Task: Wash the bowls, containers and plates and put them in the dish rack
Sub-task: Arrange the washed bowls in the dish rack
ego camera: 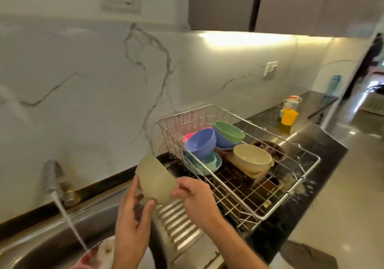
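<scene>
- Both hands share the grip on a pale green, rounded plastic bowl (156, 180): the left hand (133, 216) cups its lower near side with the thumb curled up against the wall, and the right hand (195, 196) pinches the edge on the rack side with its fingertips.
- From the grip, the bowl sits up and slightly away from the person, tipped on its side so its outer wall faces the camera; which way the mouth points I cannot tell for certain.
- Ahead and to the right of the grip, just past the ribbed steel drainboard (176, 225), stands the wire dish rack (270, 187) on the dark stone tabletop (324, 177).
- Nearest the grip inside the rack are a blue bowl (200, 142) and a teal plate (209, 166); a green bowl (228, 132) and a cream bowl (252, 158) lie further off.
- Bare wire remains at the near front of the rack, right of the grip, and by my judgement that is the likeliest landing spot.
- On that reading, the right hand is nearer the rack and better placed to carry the bowl over alone.
- Left and below the grip, the tap (54, 178) runs into the sink (37, 246) onto a soiled plate (99, 254).
</scene>
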